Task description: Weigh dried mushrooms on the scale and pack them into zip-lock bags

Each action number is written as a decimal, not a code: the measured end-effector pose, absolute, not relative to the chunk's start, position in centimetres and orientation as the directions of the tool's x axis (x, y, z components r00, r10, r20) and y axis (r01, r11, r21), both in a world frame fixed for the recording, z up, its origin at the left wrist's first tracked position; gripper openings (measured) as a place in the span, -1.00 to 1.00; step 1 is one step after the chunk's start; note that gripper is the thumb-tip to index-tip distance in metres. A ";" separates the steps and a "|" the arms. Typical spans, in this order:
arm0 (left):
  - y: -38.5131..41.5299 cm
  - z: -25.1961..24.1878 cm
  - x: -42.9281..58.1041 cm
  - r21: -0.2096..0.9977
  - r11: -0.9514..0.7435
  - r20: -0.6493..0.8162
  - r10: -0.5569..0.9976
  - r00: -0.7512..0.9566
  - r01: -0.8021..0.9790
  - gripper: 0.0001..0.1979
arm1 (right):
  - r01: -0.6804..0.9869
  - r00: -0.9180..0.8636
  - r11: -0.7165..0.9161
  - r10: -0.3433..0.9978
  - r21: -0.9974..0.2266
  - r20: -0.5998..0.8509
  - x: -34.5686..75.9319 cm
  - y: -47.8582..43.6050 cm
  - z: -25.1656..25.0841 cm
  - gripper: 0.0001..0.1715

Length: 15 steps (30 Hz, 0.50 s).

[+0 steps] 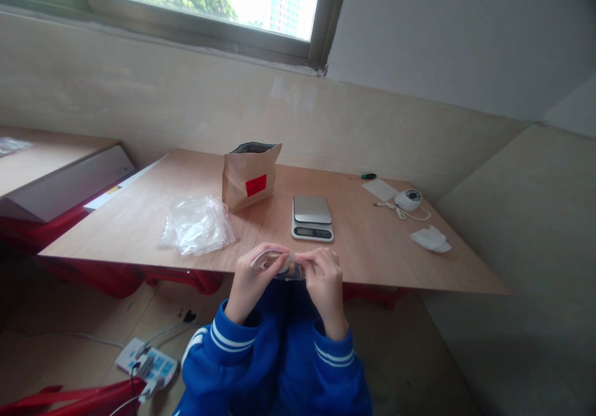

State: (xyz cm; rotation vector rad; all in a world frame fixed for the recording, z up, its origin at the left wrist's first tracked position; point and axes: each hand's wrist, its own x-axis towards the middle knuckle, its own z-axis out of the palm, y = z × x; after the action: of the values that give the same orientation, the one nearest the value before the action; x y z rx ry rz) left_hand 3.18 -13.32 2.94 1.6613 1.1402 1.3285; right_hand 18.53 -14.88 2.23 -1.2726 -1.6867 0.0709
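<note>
Between my two hands, just over the table's near edge, is a small clear plastic bag (292, 269). My left hand (254, 277) pinches its left side, and my right hand (325, 274) pinches the right side of its top. Something lies inside the bag, but its kind is too blurred to tell. Straight ahead of my hands sits a digital kitchen scale (312, 218) with a bare metal plate. To its left stands a brown paper pouch (238, 183) with a red label, its top open. A pile of clear plastic bags (198, 225) lies left of my hands.
On the right of the wooden table (372, 261) are a white dome camera (408, 200) with its cable, a crumpled white tissue (431, 239), a paper sheet (380, 189) and a green-and-black tool (368, 176). A power strip (148, 364) with cords lies on the floor, lower left.
</note>
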 end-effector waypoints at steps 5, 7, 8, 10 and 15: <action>-13.3 2.9 3.1 0.923 -0.345 0.328 0.937 0.121 0.168 -0.83 | 0.715 0.069 0.438 0.732 -0.545 0.678 18.4 -15.1 2.5 -0.78; -13.3 3.0 3.1 0.917 -0.359 0.343 0.932 0.114 0.174 -0.83 | 0.715 0.067 0.440 0.730 -0.543 0.680 18.3 -15.1 2.5 -0.78; -13.3 3.1 3.1 0.913 -0.366 0.353 0.930 0.102 0.179 -0.83 | 0.714 0.066 0.440 0.732 -0.545 0.678 18.3 -15.1 2.6 -0.79; -13.4 3.3 3.1 0.912 -0.371 0.364 0.929 0.069 0.177 -0.83 | 0.706 0.065 0.438 0.742 -0.557 0.667 18.3 -15.1 2.6 -0.83; -13.4 3.6 2.8 0.944 -0.312 0.313 0.950 0.014 0.102 -0.82 | 0.560 0.063 0.437 0.824 -0.704 0.562 19.1 -15.1 2.6 -0.75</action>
State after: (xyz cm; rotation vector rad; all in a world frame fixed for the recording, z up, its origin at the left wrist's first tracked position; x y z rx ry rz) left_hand 2.82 -13.36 3.63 1.5207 1.1203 1.3918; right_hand 19.10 -15.08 2.60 -1.2359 -1.6142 0.3077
